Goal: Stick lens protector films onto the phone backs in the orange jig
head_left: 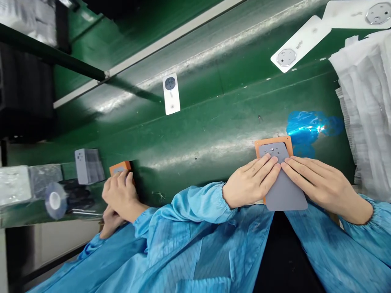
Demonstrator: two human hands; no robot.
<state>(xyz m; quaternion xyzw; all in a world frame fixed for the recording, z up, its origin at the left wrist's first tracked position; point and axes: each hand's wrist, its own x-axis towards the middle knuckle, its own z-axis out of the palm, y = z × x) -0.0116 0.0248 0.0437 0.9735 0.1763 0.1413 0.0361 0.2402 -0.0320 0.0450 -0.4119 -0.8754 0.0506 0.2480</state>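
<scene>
A grey phone back cover (285, 193) with camera holes at its far end lies over an orange fixture (288, 142) in front of me. Its near end looks raised and overhangs the fixture's near side. My left hand (253, 179) grips the cover from the left, straight fingers together on its upper face. From the right, my right hand (317, 179) holds it along the edge, fingertips close to those of the left. Both thumbs are hidden. A shiny blue film (307, 126) lies just beyond the fixture on the green bench (214, 134).
On the left, a co-worker's hands (120, 195) are at another orange fixture (120, 167). Near them are stacked grey covers (88, 166) and a tape roll (55, 200). White covers (171, 95) lie farther back, and white foam sheets (366, 101) are piled at right.
</scene>
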